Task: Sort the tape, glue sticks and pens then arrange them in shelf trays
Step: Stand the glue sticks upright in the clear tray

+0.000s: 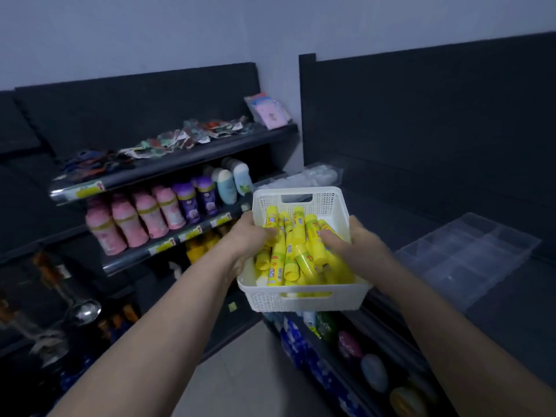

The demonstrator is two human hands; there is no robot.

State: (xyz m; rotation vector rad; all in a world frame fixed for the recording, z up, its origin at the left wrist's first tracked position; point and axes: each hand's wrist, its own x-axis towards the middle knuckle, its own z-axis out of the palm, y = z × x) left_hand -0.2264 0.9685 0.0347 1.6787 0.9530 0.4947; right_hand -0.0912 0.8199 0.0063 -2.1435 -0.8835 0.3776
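Two bare forearms come up from the bottom edge and meet at a white basket [301, 300], which is pretty much dead centre. The left hand [246, 246] is clamped on the basket's left wall, thumb hooked over the rim and inside, the other fingers down the outside. The right hand [361, 251] does the same on the right wall, with its thumb lying on top of the load. So both hands are grasping the basket, one per side, and the yellow glue sticks [296, 254] sit piled loose between the two thumbs, lying every which way and filling most of the basket. Just below the basket there's a low shelf with blue packs [296, 341] and some round things I can't make out. Off to the right, on a dark shelf top, sits a clear divided organizer [469, 257], well apart from the basket. Left of the basket, a metal ladle [85, 310] hangs low down. Further back on the left shelving is a row of pink bottles [144, 219], then purple bottles [197, 200] and a couple of pale blue ones [231, 182]. On the top shelf above them are flat plastic packets [186, 136] spread out in a line, with a plain wall behind.
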